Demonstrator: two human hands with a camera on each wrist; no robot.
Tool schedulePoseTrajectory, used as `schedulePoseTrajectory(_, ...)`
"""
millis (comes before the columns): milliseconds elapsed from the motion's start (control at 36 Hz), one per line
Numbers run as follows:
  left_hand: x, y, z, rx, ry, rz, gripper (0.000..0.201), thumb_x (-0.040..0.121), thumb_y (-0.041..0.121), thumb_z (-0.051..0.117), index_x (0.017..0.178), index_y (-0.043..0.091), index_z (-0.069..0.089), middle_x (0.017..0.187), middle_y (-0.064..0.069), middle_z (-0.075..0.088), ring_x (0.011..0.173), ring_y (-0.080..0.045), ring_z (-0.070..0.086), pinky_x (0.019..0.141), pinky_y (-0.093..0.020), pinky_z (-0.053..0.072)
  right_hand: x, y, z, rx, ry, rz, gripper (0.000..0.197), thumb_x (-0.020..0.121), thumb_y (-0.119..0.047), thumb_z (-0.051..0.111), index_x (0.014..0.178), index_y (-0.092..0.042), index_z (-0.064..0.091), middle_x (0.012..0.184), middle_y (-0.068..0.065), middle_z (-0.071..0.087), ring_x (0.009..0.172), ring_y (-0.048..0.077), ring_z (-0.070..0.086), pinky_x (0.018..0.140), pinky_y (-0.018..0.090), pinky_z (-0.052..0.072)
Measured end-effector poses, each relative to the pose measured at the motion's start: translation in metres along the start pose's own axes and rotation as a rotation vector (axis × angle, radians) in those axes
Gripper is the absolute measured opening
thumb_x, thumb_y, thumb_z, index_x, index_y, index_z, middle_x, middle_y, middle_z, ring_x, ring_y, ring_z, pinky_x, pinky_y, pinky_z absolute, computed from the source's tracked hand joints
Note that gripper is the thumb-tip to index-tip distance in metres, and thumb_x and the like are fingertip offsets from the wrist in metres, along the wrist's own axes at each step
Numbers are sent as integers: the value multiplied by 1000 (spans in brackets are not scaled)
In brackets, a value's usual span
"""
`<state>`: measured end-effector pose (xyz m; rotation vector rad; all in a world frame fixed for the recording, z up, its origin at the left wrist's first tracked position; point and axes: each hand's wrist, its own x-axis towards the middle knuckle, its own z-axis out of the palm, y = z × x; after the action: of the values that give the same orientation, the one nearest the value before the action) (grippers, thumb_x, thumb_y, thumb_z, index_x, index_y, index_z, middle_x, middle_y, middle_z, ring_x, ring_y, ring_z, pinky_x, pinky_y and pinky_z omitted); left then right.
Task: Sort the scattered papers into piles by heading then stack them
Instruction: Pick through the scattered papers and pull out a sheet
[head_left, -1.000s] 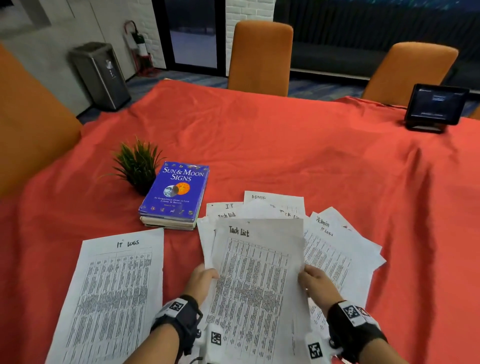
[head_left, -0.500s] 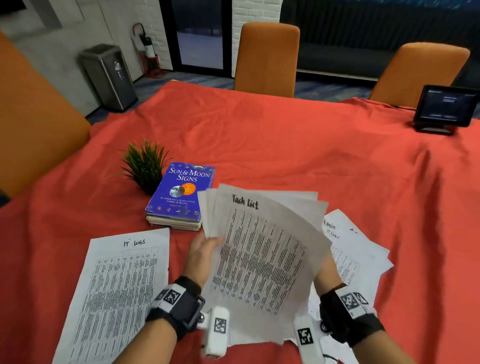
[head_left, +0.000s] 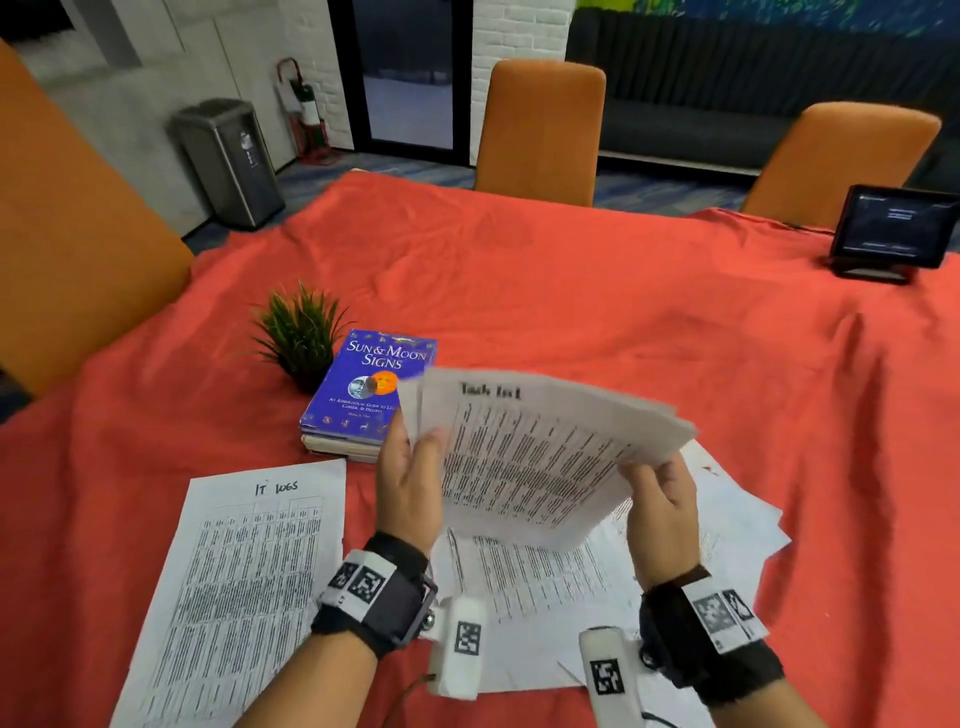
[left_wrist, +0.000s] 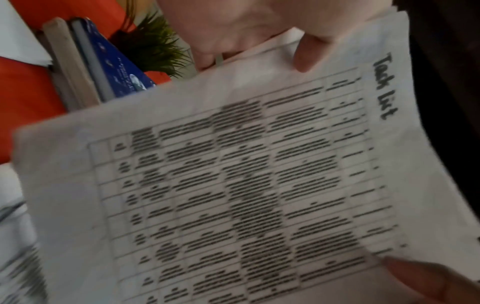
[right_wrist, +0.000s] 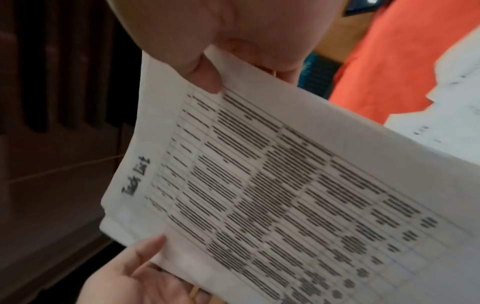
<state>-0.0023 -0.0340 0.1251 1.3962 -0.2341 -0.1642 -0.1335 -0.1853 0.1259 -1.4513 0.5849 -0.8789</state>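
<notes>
Low in the head frame, a curved sheaf of thin white "Task List" sheets (head_left: 540, 457) is held above scattered white papers (head_left: 727, 525), heading end tilted away. Only the wrist views show thumbs pinching: left hand (left_wrist: 249, 26), right hand (right_wrist: 221, 33). Lower left, a flat "IT Logs" sheet (head_left: 244, 587) lies lengthwise on creased red cloth (head_left: 571, 291).

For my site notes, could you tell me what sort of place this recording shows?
Probably an office meeting room: a large table under a red cloth, orange chairs around it, and a small screen on a stand at its far right corner.
</notes>
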Motion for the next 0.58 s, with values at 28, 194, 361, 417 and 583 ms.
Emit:
schedulePoseTrajectory(28, -1, -2, -2, 16, -3, 7, 38, 83, 12, 47, 119, 13, 59, 118, -7, 67, 113, -21, 61, 104, -40, 44, -1, 6, -1, -1, 9, 28, 38, 89, 15, 39, 92, -16, 60, 79, -16, 65, 77, 0, 58, 71, 21, 47)
schedulePoseTrajectory(194, -1, -5, -3, 21, -5, 12, 35, 83, 11, 47, 116, 15, 59, 114, -10, 68, 109, -26, 62, 101, -47, 46, -2, 8, 7, 9, -24, 37, 39, 90, 12, 37, 101, -18, 59, 90, -2, 60, 81, 2, 57, 69, 14, 47)
schedulePoseTrajectory(361, 3, 3, 3, -20, -8, 36, 40, 83, 12, 47, 119, 26, 59, 122, -8, 66, 115, -24, 60, 102, -39, 44, 3, -10, 21, -3, -60, -44, 28, 96, 7, 36, 111, -6, 55, 84, -15, 66, 79, 2, 61, 67, 16, 49)
schedulePoseTrajectory(417, 4, 5, 2, -37, 0, 48, 42, 83, 11, 47, 121, 24, 58, 120, -8, 67, 114, -25, 61, 100, -38, 45, 2, -12, 21, -16, -62, -74, 28, 97, 7, 35, 110, -8, 55, 86, -17, 66, 82, 2, 61, 69, 17, 50)
schedulePoseTrajectory(583, 0, -20, -7, 4, 5, -47, 36, 89, 9, 47, 120, 26, 56, 118, -5, 67, 110, -17, 62, 103, -43, 46, -1, 17, 19, -64, -61, 72, 28, 98, 1, 38, 115, -13, 56, 99, -3, 68, 97, 22, 64, 85, 45, 54)
